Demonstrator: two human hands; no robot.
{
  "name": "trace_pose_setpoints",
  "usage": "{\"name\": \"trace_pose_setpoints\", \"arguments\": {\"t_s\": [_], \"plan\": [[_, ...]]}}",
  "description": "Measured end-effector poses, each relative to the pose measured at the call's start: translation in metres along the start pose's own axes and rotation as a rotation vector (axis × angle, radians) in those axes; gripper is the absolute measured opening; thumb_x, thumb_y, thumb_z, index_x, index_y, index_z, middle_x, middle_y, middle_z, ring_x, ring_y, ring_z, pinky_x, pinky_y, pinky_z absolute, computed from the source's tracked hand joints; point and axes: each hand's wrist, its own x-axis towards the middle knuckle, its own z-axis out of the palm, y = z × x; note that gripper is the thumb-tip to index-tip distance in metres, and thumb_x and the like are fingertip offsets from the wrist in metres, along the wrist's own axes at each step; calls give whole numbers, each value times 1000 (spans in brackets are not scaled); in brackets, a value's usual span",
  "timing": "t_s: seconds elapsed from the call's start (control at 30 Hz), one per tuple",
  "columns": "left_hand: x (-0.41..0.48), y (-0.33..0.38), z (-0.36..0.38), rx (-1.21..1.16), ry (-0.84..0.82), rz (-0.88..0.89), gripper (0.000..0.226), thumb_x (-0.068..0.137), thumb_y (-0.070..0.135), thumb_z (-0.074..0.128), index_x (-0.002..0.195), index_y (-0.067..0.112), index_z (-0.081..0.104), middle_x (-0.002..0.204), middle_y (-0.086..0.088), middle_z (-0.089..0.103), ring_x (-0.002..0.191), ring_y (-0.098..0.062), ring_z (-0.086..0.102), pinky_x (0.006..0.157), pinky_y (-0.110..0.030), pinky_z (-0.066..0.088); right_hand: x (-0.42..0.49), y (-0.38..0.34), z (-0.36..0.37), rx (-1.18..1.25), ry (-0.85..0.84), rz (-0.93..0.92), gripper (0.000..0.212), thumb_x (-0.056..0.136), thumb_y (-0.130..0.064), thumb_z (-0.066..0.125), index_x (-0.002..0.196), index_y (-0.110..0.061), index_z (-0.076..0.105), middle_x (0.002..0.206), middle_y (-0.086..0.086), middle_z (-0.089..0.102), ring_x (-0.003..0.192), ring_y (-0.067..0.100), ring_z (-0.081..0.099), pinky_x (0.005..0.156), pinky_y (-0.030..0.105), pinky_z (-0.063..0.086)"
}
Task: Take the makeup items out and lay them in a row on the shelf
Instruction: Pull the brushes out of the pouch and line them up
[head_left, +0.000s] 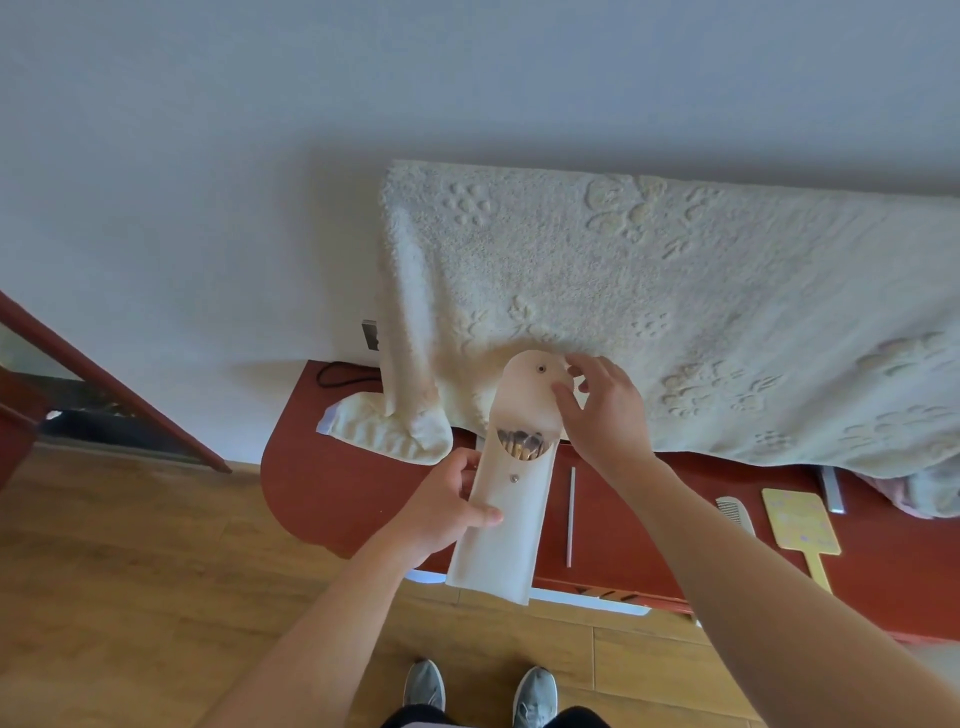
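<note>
The fingers (485, 514) of the left hand (447, 509) curl round the middle of the cream pouch (504, 551), thumb across its front, holding it tilted over the red shelf (332, 483). The right hand (605, 415) pinches the edge of the pouch's raised flap (524, 382) between thumb and fingertip. Brushes (522, 442) stand in the pouch's open mouth. Just right of the pouch a thin stick (571, 514) lies on the shelf; farther right are a comb (735, 512) and a yellow hand mirror (800, 519). Behind the pouch hangs a blanket (675, 291).

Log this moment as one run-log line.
left grip holds pouch mid-body | right grip pinches flap open | brushes inside pouch, heads showing | shelf: stick, comb, mirror
</note>
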Motion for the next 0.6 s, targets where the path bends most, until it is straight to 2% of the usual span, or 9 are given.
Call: {"name": "trace_pose_setpoints", "arguments": {"t_s": [0.17, 0.27, 0.37, 0.53, 0.6], "plan": [[4, 2, 1, -3, 23, -2, 55, 74, 3, 78, 118, 23, 52, 107, 6, 72, 96, -12, 70, 91, -42, 56, -10, -1, -6, 3, 19, -53, 26, 86, -18, 68, 111, -12, 65, 102, 2, 63, 86, 19, 59, 73, 28, 46], [5, 3, 2, -17, 41, -3, 54, 73, 3, 78, 117, 23, 53, 106, 4, 72, 95, -13, 70, 91, -41, 56, -19, -1, -7, 1, 6, -94, 25, 85, -16, 70, 109, -12, 65, 106, 1, 61, 87, 19, 60, 69, 25, 44], [6, 3, 2, -40, 42, -9, 53, 73, 2, 78, 117, 22, 54, 106, 4, 72, 95, -14, 70, 90, -40, 55, -25, 0, -5, -6, -14, -136, 22, 83, -16, 71, 104, -13, 66, 110, 1, 59, 90, 20, 62, 65, 28, 48], [4, 1, 2, -46, 25, -10, 54, 74, 1, 77, 117, 21, 53, 107, 4, 72, 96, -13, 70, 88, -38, 55, -27, 2, -1, -54, -65, -119, 44, 82, -18, 74, 124, -15, 62, 124, 9, 53, 106, 26, 57, 74, 28, 45], [4, 1, 1, -51, 20, -12, 54, 73, 0, 77, 117, 21, 53, 107, 4, 72, 96, -13, 70, 88, -38, 56, -25, 2, 0, -71, -48, -96, 46, 82, -18, 74, 126, -14, 62, 120, 11, 51, 104, 28, 55, 72, 29, 45]]}}
